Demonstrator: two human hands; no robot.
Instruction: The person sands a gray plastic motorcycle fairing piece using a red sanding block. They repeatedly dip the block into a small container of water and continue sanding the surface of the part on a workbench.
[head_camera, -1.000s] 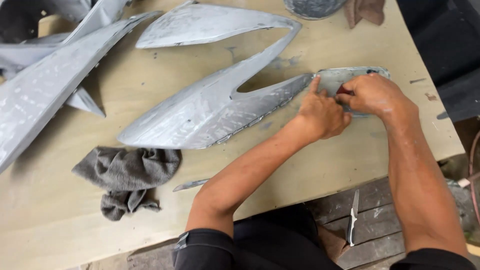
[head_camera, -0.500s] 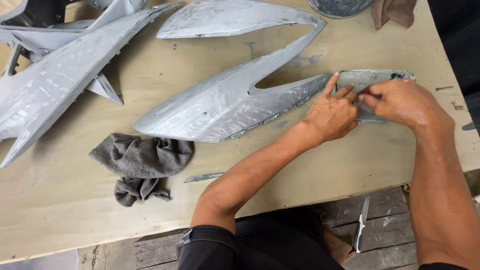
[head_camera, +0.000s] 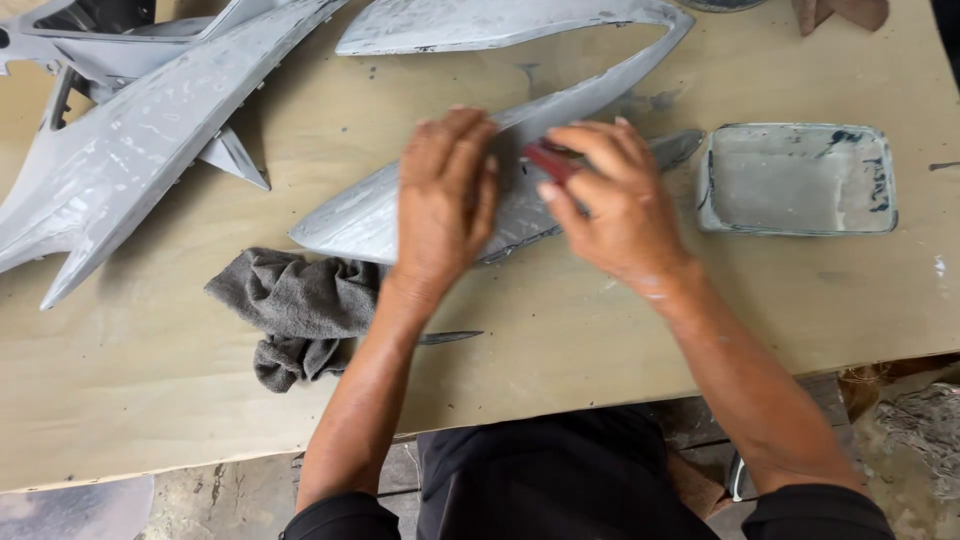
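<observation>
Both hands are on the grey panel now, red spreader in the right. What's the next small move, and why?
Probably draw the red spreader along the grey panel in a short stroke. The left hand lies flat on the panel, bracing it, and the right hand holds the spreader at the panel's surface, with the tray lying apart to the right. Whether the blade carries filler cannot be seen.

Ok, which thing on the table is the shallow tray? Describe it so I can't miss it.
Start at the plywood table and go to its right side, past the right hand. The tray lies flat there, apart from the grey body panel. It is the only rectangular thing: a shallow, round-cornered dish smeared pale grey inside, with dark streaks along its rim.
</observation>
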